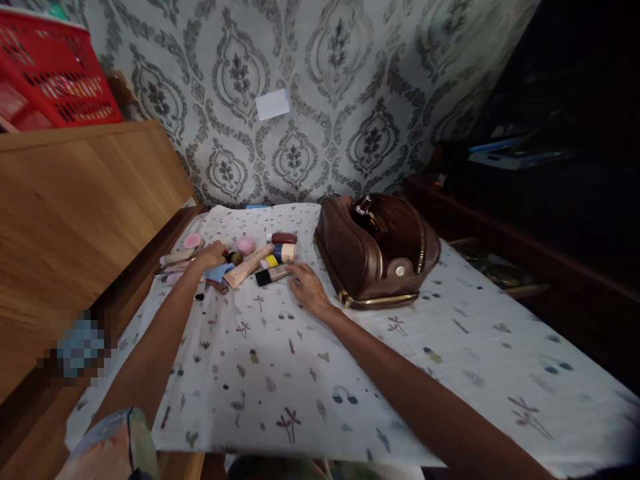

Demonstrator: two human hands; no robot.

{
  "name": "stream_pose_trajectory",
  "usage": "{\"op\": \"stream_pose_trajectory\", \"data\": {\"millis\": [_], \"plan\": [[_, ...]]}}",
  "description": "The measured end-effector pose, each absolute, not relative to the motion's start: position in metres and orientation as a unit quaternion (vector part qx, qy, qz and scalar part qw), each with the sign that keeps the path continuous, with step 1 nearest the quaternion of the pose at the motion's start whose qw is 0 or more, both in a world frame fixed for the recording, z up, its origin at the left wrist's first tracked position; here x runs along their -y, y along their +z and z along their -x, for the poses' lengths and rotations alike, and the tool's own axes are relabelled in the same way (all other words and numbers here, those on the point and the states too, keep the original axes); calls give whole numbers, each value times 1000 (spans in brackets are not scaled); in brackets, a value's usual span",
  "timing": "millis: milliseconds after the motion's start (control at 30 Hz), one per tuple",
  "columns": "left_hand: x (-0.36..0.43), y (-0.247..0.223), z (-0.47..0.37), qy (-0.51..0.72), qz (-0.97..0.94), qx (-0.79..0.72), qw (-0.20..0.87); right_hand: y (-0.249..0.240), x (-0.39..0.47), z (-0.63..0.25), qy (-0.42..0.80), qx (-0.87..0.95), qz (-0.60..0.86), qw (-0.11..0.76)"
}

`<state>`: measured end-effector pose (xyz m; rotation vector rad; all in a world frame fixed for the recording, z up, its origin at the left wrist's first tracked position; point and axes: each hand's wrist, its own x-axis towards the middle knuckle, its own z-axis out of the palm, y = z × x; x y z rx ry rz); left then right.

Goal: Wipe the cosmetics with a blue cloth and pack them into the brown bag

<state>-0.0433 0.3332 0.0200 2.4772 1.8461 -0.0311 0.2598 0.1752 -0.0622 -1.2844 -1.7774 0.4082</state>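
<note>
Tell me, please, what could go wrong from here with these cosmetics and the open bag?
The left hand could nudge the rounded pink makeup sponge nearby, which might roll. The right hand, at the black-capped bottle, might push it out of place. The brown zippered bag gapes open, so a knock could spill its contents.

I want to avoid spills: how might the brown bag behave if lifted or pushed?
The brown bag probably flexes but keeps its shape, since its walls stand upright. Its broad base on the patterned cloth suggests sliding rather than tipping. Tilted, it could spill, as its top gapes open with something shiny inside.
</note>
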Motion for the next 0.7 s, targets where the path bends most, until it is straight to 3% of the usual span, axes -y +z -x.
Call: {"op": "stream_pose_trajectory", "data": {"millis": [267, 567, 700], "plan": [[-322, 28, 32, -68, -819, -567, 49, -61, -175, -260, 166, 717, 514, 441], [-319, 18, 47, 18, -783, -621, 31, -62, -176, -260, 168, 716, 513, 443], [-325, 15, 47, 21, -776, -626, 72, -61, -175, -260, 168, 717, 515, 439]]}}
